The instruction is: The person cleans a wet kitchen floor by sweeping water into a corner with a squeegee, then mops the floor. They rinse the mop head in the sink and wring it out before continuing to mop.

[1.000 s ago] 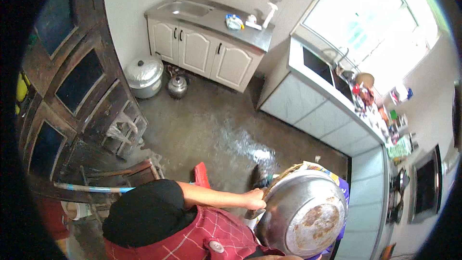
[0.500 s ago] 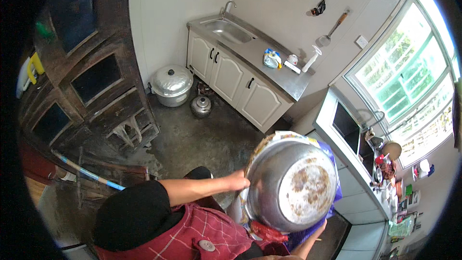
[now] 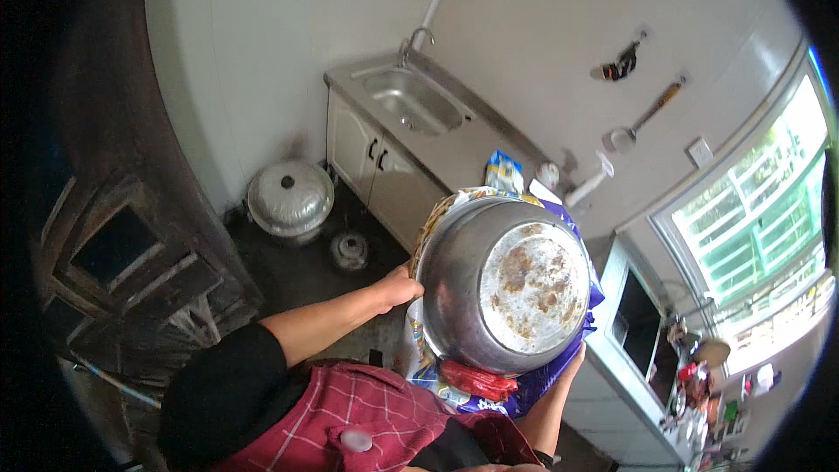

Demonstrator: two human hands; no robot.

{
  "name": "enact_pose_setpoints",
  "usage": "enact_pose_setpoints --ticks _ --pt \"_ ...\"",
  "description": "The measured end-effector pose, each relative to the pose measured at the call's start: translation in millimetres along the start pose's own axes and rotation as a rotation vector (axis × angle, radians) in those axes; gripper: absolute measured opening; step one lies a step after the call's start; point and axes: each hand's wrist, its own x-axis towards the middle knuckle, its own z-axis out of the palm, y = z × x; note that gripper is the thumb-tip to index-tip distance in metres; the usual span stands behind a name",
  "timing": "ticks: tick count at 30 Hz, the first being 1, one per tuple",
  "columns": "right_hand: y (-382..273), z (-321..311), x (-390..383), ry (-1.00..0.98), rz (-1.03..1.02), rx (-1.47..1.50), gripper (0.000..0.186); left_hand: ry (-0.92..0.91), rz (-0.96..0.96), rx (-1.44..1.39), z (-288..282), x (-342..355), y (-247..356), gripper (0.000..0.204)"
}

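A large metal basin (image 3: 450,284) is tilted in front of my chest, its stained base facing me. Packaging shows around its edge: a printed white bag (image 3: 414,343) on the left, a purple bag (image 3: 540,389) on the right and a red packet (image 3: 476,380) below. My left hand (image 3: 398,288) is closed on the basin's left edge, together with the bag there. Along the lower right, my right hand (image 3: 566,374) grips the purple bag beside the basin; its fingers are partly hidden. The contents behind the basin do not show.
A steel counter (image 3: 441,157) with a sink (image 3: 411,103) runs along the wall ahead. On the floor stand a lidded pot (image 3: 291,201) and a kettle (image 3: 350,252). A dark wooden door (image 3: 131,245) is at left, a cluttered second counter (image 3: 616,385) at right.
I am nearer the sink counter, and the view has turned somewhat. Both hands keep their hold; the basin sits a little higher and further left in view.
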Motion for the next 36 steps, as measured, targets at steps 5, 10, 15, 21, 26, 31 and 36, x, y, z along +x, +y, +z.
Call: enact_pose_setpoints --ticks 5,10,15,21,26,31,36 --pt "-17.5 149.6 127.3 -0.137 0.102 0.08 0.054 0.264 -0.033 -0.047 -90.6 116.3 15.5 0.05" --pt "-9.6 272.0 250.2 -0.285 0.085 0.055 0.049 0.387 0.053 -0.221 -155.1 200.2 48.0 0.033" --pt "67.6 279.0 404.5 -0.433 0.166 -0.018 0.049 0.446 0.117 -0.258 -183.6 226.3 49.8 0.03" --pt "127.0 340.2 477.0 -0.511 0.128 -0.004 0.034 0.69 0.229 -0.301 -217.2 239.1 12.6 0.027" --pt "137.2 358.1 448.5 -0.66 0.247 0.12 0.033 0.813 0.223 -0.345 -199.2 195.1 21.7 0.023" --pt "127.8 370.6 458.4 -0.697 0.095 -0.106 0.035 0.95 0.26 -0.383 -171.4 172.4 47.6 0.033" --pt "134.9 380.5 489.9 -0.72 0.138 -0.192 0.037 0.895 0.244 -0.339 -138.5 161.3 89.1 0.041"
